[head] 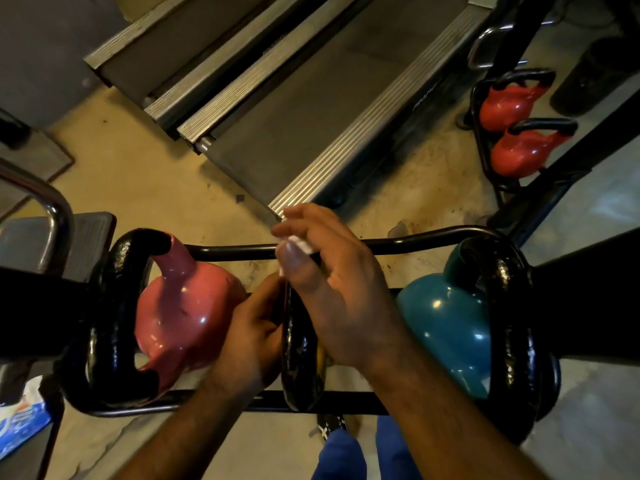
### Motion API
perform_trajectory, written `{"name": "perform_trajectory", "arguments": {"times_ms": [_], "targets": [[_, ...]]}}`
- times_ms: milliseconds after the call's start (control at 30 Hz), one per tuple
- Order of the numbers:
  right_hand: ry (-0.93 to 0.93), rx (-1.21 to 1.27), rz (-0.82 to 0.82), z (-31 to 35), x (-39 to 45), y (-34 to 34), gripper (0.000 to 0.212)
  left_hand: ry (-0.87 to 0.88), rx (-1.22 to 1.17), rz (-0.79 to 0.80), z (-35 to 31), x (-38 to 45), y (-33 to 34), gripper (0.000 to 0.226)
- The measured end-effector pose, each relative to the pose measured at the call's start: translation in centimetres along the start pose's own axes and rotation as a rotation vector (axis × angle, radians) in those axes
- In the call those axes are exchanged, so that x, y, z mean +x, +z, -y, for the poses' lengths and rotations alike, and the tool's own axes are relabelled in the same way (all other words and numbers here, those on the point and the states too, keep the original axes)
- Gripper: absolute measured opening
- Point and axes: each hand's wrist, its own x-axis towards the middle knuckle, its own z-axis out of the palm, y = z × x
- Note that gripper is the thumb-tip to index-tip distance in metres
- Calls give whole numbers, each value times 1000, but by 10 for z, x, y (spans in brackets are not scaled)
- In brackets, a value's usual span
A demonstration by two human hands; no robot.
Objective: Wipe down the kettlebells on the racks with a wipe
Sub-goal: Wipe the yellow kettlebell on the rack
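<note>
**rackwatcher:** What did my feed show? Taking the black rack (408, 241) as the landmark: three kettlebells sat on it. The pink kettlebell (187, 313) was at its left end, the teal kettlebell (446, 327) at its right end, and a middle kettlebell (299, 355) between them, mostly hidden, so I only saw its black handle.

**ironmop:** And the hands?

**rackwatcher:** The left hand (251, 341) was over the rack's middle, fingers curled round the top of that middle handle, just beside the pink bell. The right hand (332, 289) was above the same spot, fingers bent and pinching a white wipe (299, 243) between thumb and fingers, right at the rack's far rail. Only a little bit of the wipe poked out, so I couldn't tell whether it was touching the handle.

**ironmop:** Anything else around?

**rackwatcher:** Beyond the rack, treadmill decks (311, 109) lay on the floor. Off past the rack's right end, two red kettlebells (512, 133) sat on another stand. Near the rack's left end, low down, a blue-and-white packet (20, 420) was visible.
</note>
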Motion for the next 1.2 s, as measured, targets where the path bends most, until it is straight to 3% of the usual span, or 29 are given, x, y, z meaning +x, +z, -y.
{"name": "perform_trajectory", "arguments": {"times_ms": [67,167,300,467,600,767,867,1000,1133,1200], "targets": [[-3,-37,11,4,0,1,66,2,-1,13,8,-1,-4,81],[119,-146,36,12,14,-4,63,65,205,-11,22,3,-11,34],[-13,-425,115,24,17,-9,62,175,185,3,26,2,-10,33],[24,-627,223,39,27,-18,66,305,170,15,35,7,-11,39],[-101,-957,437,58,23,-10,71,332,239,-42,44,11,-14,26],[-25,-964,494,57,43,-22,66,348,248,-3,51,11,-13,42],[-135,-1053,642,57,43,-19,62,379,234,-43,47,11,-14,39],[-25,-1017,635,58,57,-30,64,399,356,-31,51,12,-11,47],[-94,-1036,770,60,59,-27,56,411,290,-31,52,12,-12,42],[-50,-1008,744,60,65,-29,54,406,351,-51,54,13,-12,45]]}}
